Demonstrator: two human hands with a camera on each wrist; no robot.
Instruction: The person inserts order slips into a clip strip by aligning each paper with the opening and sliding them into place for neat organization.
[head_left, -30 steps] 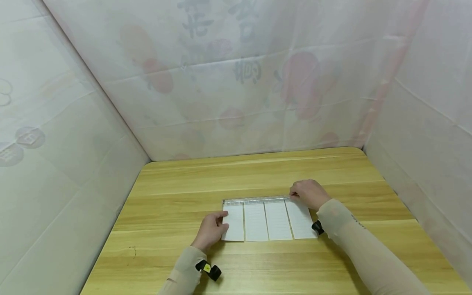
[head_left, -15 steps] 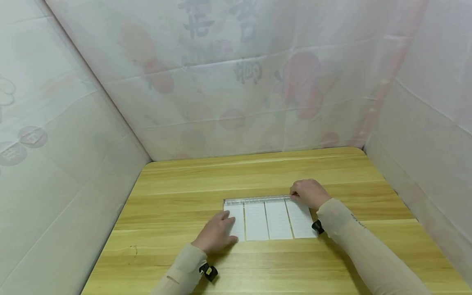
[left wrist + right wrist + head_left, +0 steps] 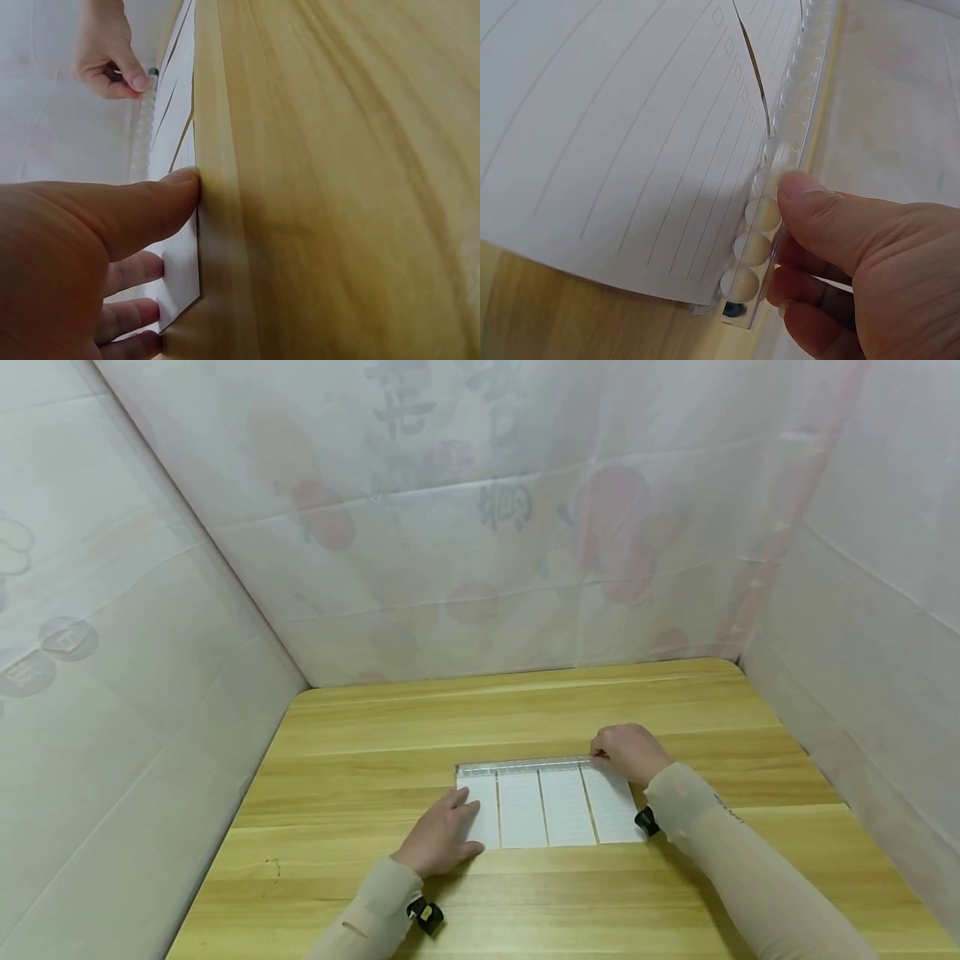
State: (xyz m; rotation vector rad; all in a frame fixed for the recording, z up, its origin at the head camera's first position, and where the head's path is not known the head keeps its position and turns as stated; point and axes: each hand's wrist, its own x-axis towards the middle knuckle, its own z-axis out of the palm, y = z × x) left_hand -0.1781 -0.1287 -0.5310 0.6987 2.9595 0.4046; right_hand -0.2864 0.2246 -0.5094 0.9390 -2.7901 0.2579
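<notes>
Several narrow white lined paper sheets (image 3: 566,810) lie side by side on the table, thin gaps between them. Along their far edge runs a clear plastic binding strip (image 3: 525,765), with a row of round shapes showing inside it in the right wrist view. My right hand (image 3: 633,753) pinches the strip's right end between thumb and curled fingers; a dark piece sits in that end of the strip (image 3: 735,308). My left hand (image 3: 441,833) rests with spread fingers on the leftmost sheet (image 3: 182,277), its thumb at the sheet's near edge.
The wood-grain table (image 3: 360,735) is bounded by hanging pale printed cloth (image 3: 450,568) at the back and both sides. Black wrist cameras (image 3: 425,915) are strapped to both sleeved wrists.
My left hand has shifted right from the leftmost sheet's left edge onto the sheet, its fingers spreading. My right hand has kept its grip on the strip's end.
</notes>
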